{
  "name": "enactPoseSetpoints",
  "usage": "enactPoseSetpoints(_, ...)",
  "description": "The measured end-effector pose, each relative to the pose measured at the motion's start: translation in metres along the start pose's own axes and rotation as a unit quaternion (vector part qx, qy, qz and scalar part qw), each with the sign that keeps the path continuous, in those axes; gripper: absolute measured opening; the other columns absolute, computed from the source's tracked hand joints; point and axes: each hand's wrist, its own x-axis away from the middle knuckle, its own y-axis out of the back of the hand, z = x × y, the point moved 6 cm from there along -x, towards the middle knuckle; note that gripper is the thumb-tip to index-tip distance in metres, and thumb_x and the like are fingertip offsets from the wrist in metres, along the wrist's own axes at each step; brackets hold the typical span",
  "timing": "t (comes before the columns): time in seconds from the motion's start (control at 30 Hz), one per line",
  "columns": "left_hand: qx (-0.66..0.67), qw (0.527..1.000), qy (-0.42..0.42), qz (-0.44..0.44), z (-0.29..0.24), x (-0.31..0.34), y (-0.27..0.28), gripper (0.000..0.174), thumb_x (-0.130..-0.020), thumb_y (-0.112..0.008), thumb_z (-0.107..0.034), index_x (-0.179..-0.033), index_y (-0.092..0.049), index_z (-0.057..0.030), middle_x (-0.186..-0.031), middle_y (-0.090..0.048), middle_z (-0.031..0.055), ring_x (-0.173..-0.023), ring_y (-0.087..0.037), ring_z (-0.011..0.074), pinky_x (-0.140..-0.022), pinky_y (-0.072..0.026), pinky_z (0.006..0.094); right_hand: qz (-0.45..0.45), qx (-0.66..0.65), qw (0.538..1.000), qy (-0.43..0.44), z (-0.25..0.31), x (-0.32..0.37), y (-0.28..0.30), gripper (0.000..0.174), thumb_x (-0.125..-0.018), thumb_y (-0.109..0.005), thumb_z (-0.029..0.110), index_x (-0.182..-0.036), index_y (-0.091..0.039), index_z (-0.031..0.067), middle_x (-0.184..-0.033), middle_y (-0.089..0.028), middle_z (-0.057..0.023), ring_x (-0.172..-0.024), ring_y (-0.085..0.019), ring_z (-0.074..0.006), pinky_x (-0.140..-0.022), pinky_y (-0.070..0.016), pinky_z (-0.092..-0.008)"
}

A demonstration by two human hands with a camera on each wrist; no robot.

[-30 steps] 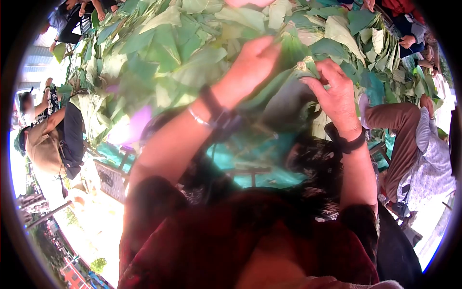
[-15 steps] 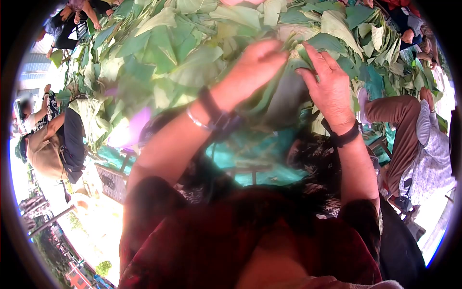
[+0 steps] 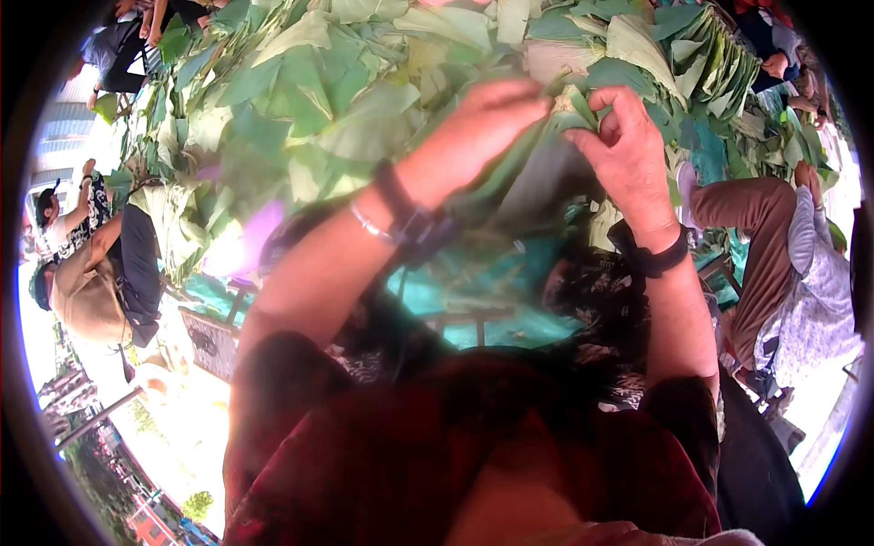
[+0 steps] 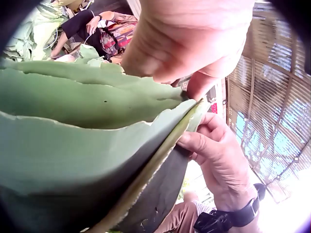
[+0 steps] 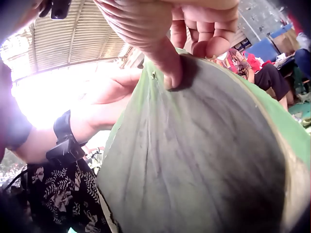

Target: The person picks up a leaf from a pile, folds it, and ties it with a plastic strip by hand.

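Observation:
A folded bundle of lotus leaves [image 3: 537, 187] hangs in front of the person, its gathered tip at the top. At that tip the left hand [image 3: 487, 127], blurred in the head view, grips the bundle. The right hand [image 3: 628, 173] is on the other side, its thumb and index finger bent at the leaf edge. In the left wrist view, layered green leaves [image 4: 73, 150] fan out beneath the left hand, and the right hand [image 4: 218, 158] pinches an outer leaf. The right wrist view shows the right thumb [image 5: 170, 73] pressing the leaf's greyish, veined underside [image 5: 194, 145].
A wide heap of lotus leaves [image 3: 319, 100] covers the area ahead. Other people sit around it, one at the left [image 3: 91, 273] and one in brown trousers [image 3: 746, 246] close at the right. Green sheeting [image 3: 510, 318] lies below the hands.
The left hand has shifted slightly right along the bundle's top. The right hand's fingers straightened at the tip half a second ago and are now bent again, a little lower.

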Motion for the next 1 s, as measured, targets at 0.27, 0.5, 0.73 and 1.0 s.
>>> enactPoseSetpoints(0.27,0.031,0.999,0.025,-0.018,0.005,-0.001,0.007,0.026,-0.097,-0.062,-0.022,-0.114,-0.067,-0.0029,-0.098,-0.067,-0.0004,-0.09,-0.059,0.0079,-0.08,-0.0488,0.0245,-0.003,-0.022,1.0,0.01,0.0,0.004,-0.003,0.029,-0.077,-0.077,0.013,-0.1,-0.06,0.0094,-0.083,-0.063,-0.0039,-0.068,-0.059,-0.0193,-0.064,-0.0506,-0.0313)
enactPoseSetpoints(0.5,-0.134,0.991,-0.011,0.02,0.009,-0.005,0.0,0.032,-0.099,-0.059,-0.023,-0.122,-0.063,-0.0007,-0.104,-0.067,0.001,-0.094,-0.06,0.0074,-0.08,-0.0493,0.0223,-0.015,-0.131,0.99,-0.043,-0.023,-0.005,0.006,0.027,-0.078,-0.077,0.01,-0.101,-0.062,0.0067,-0.087,-0.066,-0.0029,-0.077,-0.06,-0.0106,-0.071,-0.0512,-0.0271)
enactPoseSetpoints(0.73,-0.067,0.997,0.03,0.01,-0.005,0.003,-0.008,0.035,-0.098,-0.06,-0.024,-0.124,-0.062,-0.0014,-0.103,-0.068,0.0001,-0.089,-0.061,0.0055,-0.076,-0.0496,0.0203,-0.022,-0.197,0.979,-0.051,-0.033,-0.006,-0.003,0.042,-0.08,-0.075,0.01,-0.12,-0.064,0.0059,-0.099,-0.068,-0.0057,-0.081,-0.061,-0.0115,-0.073,-0.0509,-0.0265)
enactPoseSetpoints(1.0,-0.112,0.993,0.005,0.045,0.005,-0.008,-0.005,0.036,-0.099,-0.06,-0.027,-0.123,-0.063,-0.0013,-0.102,-0.068,-0.0005,-0.088,-0.06,0.0051,-0.077,-0.0493,0.02,0.018,-0.161,0.987,-0.024,-0.028,-0.008,-0.001,0.039,-0.08,-0.074,0.007,-0.118,-0.066,0.0051,-0.101,-0.065,-0.0041,-0.077,-0.058,-0.0112,-0.07,-0.0497,-0.0255)
